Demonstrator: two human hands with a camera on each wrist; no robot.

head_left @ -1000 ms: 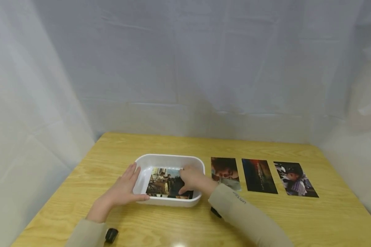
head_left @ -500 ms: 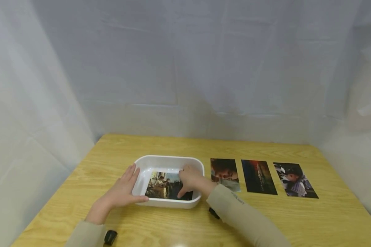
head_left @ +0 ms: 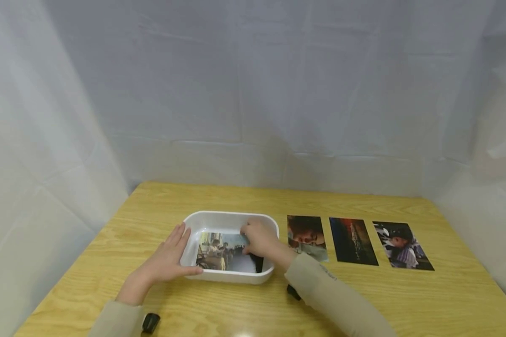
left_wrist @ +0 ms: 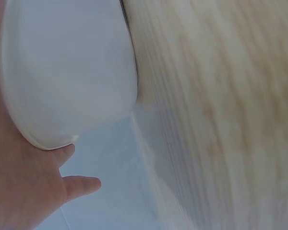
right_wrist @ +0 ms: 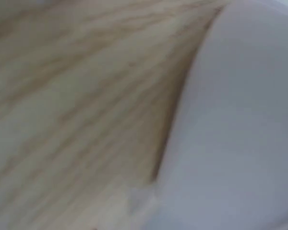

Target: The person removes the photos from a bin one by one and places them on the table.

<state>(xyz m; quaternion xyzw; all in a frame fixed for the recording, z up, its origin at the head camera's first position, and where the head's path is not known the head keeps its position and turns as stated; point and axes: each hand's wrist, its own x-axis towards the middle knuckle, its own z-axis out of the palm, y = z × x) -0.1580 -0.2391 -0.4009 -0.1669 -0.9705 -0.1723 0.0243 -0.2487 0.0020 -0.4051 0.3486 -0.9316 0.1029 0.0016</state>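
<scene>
Resting left hand (head_left: 164,260), fingers outstretched, along left edge of white tray (head_left: 232,277); pinching photo (head_left: 225,255) by right end with right hand (head_left: 262,240), inside, between hands.

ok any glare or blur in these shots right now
Head: glare spot on the table at the picture's bottom edge, pale sheen on the photo in the white tray; left wrist: left hand fairly crisp, table grain softer; right wrist: tray and table both blurred.

Three photos (head_left: 353,241) right of tray (head_left: 232,277)
</scene>
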